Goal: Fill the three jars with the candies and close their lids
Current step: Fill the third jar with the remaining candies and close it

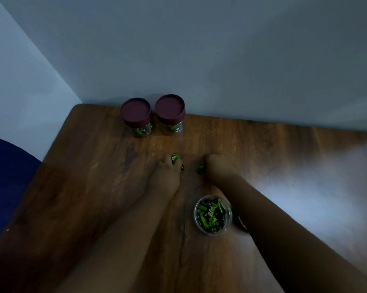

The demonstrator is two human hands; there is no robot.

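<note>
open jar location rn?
Head view: the open jar stands lidless on the table, right of centre and near the camera, tucked against the right forearm, well apart from the two lidded jars by the wall.

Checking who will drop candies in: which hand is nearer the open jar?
Right. The right hand lies just beyond the open jar, its forearm alongside; the left hand is farther left.

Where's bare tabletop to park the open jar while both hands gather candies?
Bare wood lies right of the open jar toward the table edge, and left of the left hand. Crowded: the lidded jars at the wall, and candies beside the right hand.
</note>
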